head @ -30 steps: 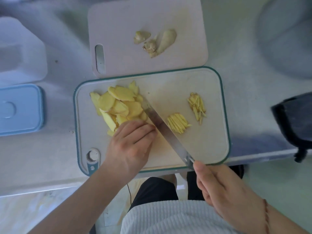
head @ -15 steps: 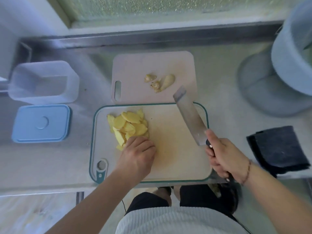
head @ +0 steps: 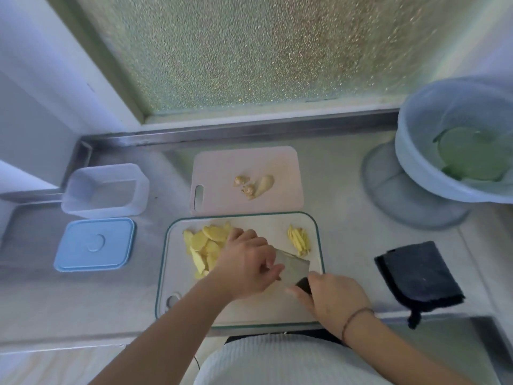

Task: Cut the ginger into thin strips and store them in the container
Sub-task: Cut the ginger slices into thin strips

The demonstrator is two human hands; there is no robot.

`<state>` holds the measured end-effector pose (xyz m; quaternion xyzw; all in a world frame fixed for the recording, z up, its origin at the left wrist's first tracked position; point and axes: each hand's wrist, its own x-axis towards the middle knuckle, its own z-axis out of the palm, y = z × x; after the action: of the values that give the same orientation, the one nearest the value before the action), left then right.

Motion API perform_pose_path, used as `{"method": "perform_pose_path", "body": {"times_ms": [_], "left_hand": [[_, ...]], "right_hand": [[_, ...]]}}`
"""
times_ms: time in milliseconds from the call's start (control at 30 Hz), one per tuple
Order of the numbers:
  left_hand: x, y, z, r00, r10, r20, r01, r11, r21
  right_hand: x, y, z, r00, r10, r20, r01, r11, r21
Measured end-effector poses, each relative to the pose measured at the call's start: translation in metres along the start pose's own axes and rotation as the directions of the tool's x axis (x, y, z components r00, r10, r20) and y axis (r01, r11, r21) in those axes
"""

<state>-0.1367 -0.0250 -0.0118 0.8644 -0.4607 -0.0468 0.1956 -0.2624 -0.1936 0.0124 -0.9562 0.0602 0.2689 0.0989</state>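
- Cutting board point(head: 177, 276), teal-rimmed, lay on the steel surface point(head: 341, 207); it carried a heap of ginger slices point(head: 204, 244) at its left and a small pile of ginger strips point(head: 299, 240) at its far right corner.
- Left hand point(head: 245, 266) reached over the slices with fingers curled, thumb and fingertips touching the flat of the knife point(head: 294, 269); whether it pinched anything could not be told.
- Right hand point(head: 331, 298) gripped the dark knife handle, fingers wrapped round it; the blade lay low over the board between the two hands.
- Container point(head: 104, 190), open and apparently empty, stood well apart to the left; its blue lid point(head: 94, 244) lay just in front of it.
- Pink board point(head: 222, 168) beyond held ginger offcuts point(head: 254, 184); a dark cloth point(head: 416, 276) and a bowl point(head: 416, 162) sat to the right.
- Judged step: slicing into strips, partly done; most slices remained uncut, nothing stored yet.
- Next move probably calls for stacking a few slices flat, fingertips tucked clear of the edge.
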Motion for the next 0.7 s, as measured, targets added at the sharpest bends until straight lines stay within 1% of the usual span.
{"method": "perform_pose_path", "body": {"times_ms": [33, 67, 100, 133, 233, 367, 467, 533, 600, 633, 700], "left_hand": [[0.008, 0.003, 0.003, 0.991, -0.050, 0.124, 0.044, 0.998, 0.054], [0.016, 0.007, 0.006, 0.973, -0.097, 0.209, 0.077, 0.992, 0.100], [0.023, 0.010, 0.008, 0.960, -0.136, 0.246, 0.106, 0.986, 0.130], [0.029, 0.013, 0.009, 0.954, -0.160, 0.252, 0.129, 0.982, 0.136], [0.045, 0.019, 0.019, 0.961, -0.190, 0.203, 0.180, 0.982, 0.065], [0.059, 0.029, 0.028, 0.952, -0.243, 0.188, 0.252, 0.968, -0.021], [0.059, 0.028, 0.033, 0.946, -0.293, 0.137, 0.316, 0.928, -0.198], [0.055, 0.022, 0.033, 0.953, -0.294, 0.071, 0.302, 0.903, -0.307], [0.050, 0.021, 0.029, 0.963, -0.265, 0.043, 0.263, 0.897, -0.356], [0.049, 0.022, 0.026, 0.969, -0.240, 0.056, 0.244, 0.905, -0.350], [0.050, 0.024, 0.027, 0.980, -0.173, 0.102, 0.195, 0.939, -0.285]], "right_hand": [[-0.001, 0.001, -0.002, 1.000, -0.007, 0.011, 0.008, 0.999, -0.032], [-0.001, 0.002, -0.003, 1.000, -0.009, 0.018, 0.010, 0.998, -0.055], [-0.002, 0.003, -0.004, 1.000, -0.006, 0.021, 0.008, 0.997, -0.080], [-0.002, 0.004, -0.005, 1.000, -0.003, 0.012, 0.004, 0.995, -0.101], [-0.001, 0.007, -0.004, 0.999, 0.012, -0.040, -0.017, 0.990, -0.138], [-0.001, 0.009, -0.003, 0.997, 0.028, -0.076, -0.037, 0.992, -0.123], [-0.002, 0.009, -0.002, 0.996, 0.031, -0.089, -0.041, 0.993, -0.110], [-0.003, 0.008, -0.002, 0.995, 0.031, -0.096, -0.042, 0.994, -0.105], [-0.004, 0.006, -0.004, 0.995, 0.036, -0.088, -0.045, 0.994, -0.098], [-0.004, 0.005, -0.005, 0.996, 0.039, -0.084, -0.047, 0.994, -0.100], [-0.003, 0.004, -0.005, 0.996, 0.037, -0.086, -0.046, 0.993, -0.110]]}}
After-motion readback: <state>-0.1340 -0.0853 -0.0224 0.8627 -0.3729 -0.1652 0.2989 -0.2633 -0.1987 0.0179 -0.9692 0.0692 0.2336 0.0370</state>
